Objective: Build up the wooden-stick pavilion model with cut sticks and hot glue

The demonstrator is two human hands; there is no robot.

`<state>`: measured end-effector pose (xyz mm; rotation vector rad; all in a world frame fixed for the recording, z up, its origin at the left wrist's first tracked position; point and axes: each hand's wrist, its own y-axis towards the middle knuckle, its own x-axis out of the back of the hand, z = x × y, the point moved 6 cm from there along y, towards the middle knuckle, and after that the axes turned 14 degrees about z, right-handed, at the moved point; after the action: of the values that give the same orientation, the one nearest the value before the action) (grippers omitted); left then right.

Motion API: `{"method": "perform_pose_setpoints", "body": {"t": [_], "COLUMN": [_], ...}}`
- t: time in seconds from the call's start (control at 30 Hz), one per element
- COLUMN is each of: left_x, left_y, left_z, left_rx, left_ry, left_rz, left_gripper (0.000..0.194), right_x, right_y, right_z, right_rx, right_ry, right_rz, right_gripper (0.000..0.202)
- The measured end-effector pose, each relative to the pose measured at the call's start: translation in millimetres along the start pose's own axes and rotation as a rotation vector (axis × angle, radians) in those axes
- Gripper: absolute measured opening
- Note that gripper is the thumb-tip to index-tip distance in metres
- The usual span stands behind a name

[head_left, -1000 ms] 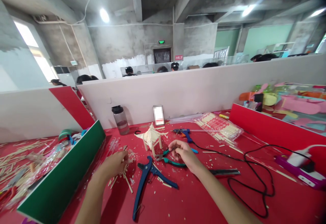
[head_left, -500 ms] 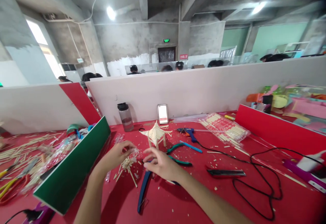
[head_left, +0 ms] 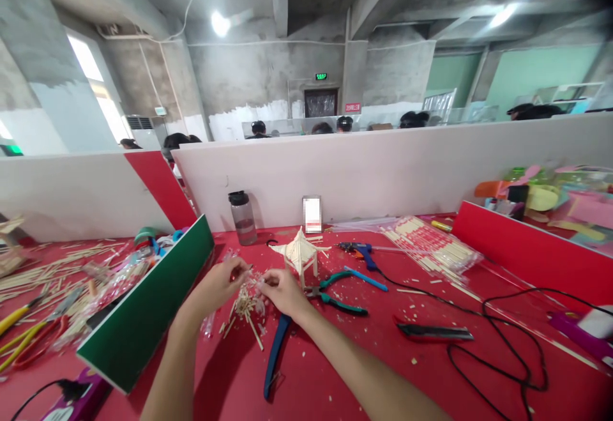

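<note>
Stick scraps (head_left: pixel 246 305) have the right hand (head_left: pixel 284 292) closer than before

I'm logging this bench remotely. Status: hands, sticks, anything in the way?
Left hand and right hand close together at stick pile, grip unclear. Sticks loose, splayed on red tabletop. Possible obstruction: blue cutter, partly hidden by right hand.

Stick scraps (head_left: pixel 246 306) are cream, the table (head_left: pixel 239 392) red.

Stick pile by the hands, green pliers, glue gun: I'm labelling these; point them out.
Stick pile (head_left: pixel 246 306), head view: middle of its sticks.
Green pliers (head_left: pixel 342 306), head view: nearer handle.
Glue gun (head_left: pixel 364 252), head view: blue body.
</note>
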<state>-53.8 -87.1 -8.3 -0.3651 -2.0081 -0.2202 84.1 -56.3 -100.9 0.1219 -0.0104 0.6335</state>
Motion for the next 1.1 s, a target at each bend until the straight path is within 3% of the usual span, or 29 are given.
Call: {"method": "perform_pose_setpoints", "body": {"t": [0.13,0.2,0.27,0.4,0.53,0.77,1.1], "left_x": [16.0,21.3,19.6,1.5,-14.5,-15.6,-20.3], "left_y": [-4,-6,-5,5,11,10,14], "left_z": [26,31,30,14,2,-1,4], "left_rx": [0.160,0.172,0.120,-0.013,-0.043,-0.093,-0.008], "left_ry": [0.120,0.121,0.059,-0.069,-0.076,-0.045,0.070], "left_rz": [-0.224,-0.291,-0.270,-0.105,0.023,0.058,-0.039], "left_gripper": [0.025,0.027,0.028,0.023,0.018,0.015,0.020], "right_x": [1,0,0,4,6,6,8], "right_y": [-1,-1,1,9,12,8,9], "right_z": [-1,-1,0,11,23,31,47], "right_rx": [-0.035,-0.052,-0.059,-0.020,0.026,0.076,0.038], "right_ry": [-0.042,-0.070,-0.106,-0.196,-0.375,-0.588,-0.684], "right_rz": [0.072,0.120,0.151,0.142,0.116,0.074,0.093], "right_gripper": [0.015,0.017,0.016,0.017,0.007,0.014,0.016]}}
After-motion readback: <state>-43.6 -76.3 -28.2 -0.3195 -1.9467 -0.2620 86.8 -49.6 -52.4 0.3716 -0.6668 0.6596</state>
